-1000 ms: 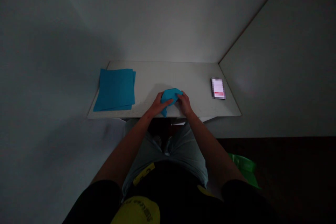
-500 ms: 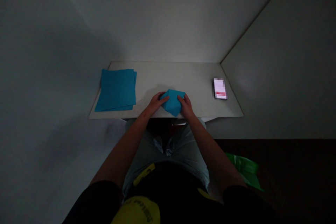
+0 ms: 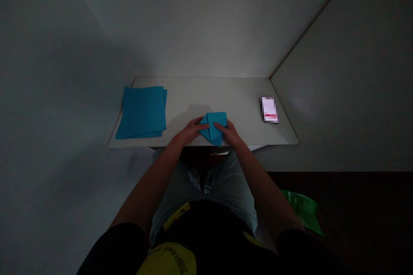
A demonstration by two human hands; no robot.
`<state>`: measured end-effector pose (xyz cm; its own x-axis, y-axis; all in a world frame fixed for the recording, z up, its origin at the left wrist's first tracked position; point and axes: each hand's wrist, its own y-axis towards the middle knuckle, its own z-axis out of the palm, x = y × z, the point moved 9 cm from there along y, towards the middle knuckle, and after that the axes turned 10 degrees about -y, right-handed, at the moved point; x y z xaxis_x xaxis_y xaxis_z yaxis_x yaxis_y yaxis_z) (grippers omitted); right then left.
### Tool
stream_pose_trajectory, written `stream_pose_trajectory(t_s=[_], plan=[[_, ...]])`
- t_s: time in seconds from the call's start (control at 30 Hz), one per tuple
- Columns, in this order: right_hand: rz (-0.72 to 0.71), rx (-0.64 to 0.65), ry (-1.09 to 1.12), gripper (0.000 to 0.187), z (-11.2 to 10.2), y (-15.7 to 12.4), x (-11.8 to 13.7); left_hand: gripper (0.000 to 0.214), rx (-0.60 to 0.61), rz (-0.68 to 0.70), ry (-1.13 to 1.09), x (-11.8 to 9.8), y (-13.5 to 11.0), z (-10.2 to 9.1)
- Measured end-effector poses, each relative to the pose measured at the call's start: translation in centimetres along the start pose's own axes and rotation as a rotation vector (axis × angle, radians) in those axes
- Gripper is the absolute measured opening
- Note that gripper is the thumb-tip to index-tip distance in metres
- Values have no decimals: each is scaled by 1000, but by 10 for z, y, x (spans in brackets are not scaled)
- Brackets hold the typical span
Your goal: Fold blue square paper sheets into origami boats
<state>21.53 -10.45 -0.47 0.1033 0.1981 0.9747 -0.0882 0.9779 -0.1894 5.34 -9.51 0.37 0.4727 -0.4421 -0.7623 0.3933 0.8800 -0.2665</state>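
Note:
A small piece of folded blue paper [image 3: 218, 119] is held between both hands near the front edge of the white table [image 3: 206, 90]. My left hand [image 3: 192, 130] grips its left corner, thumb lying on top. My right hand [image 3: 228, 131] holds the right side, its thumb pressing on the upper face. A crease or flap edge runs down the paper between the two thumbs. The fingers under the paper are hidden.
A stack of flat blue paper sheets [image 3: 142, 111] lies at the table's left end. On the right rests a phone [image 3: 269, 109] with a lit, blurred screen. Walls border the table at the back and right. A green plastic object [image 3: 305, 208] is down on the right.
The folded paper has turned and its fold has shifted, so a vertical flap edge now shows. My right thumb has slid left over the paper. Both hands still hold it.

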Motion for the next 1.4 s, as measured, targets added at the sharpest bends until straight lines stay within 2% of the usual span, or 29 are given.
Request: stream_pose_trajectory(t_s=[0.13,0.23,0.4,0.6,0.73,0.83,0.93,1.0,1.23,1.4], plan=[[6,-15,80,71,-1,-3,6,48,64,-74,-147,4,-7,23],[-3,-54,51,70,-4,-6,14,39,32,-126,-259,8,-11,32],[-31,-59,-13,66,-4,-8,21,35,-67,-147,-345,8,-16,34],[-75,-80,59,67,-1,-5,18,42,-78,-188,-450,1,-24,32],[-90,-108,137,66,0,-4,16,29,-63,-116,-444,-4,-22,29],[-77,-112,201,63,1,-5,16,19,0,-38,-357,-7,-18,34],[-73,-101,256,60,1,-7,18,21,71,51,-248,-13,-18,38],[-72,-99,275,59,-1,-8,19,26,70,90,-188,-16,-19,34],[-108,-125,214,61,-18,-11,24,31,-155,196,-74,-28,-16,2],[-167,-245,6,59,-39,-12,31,22,-422,404,233,-55,-34,-18]])
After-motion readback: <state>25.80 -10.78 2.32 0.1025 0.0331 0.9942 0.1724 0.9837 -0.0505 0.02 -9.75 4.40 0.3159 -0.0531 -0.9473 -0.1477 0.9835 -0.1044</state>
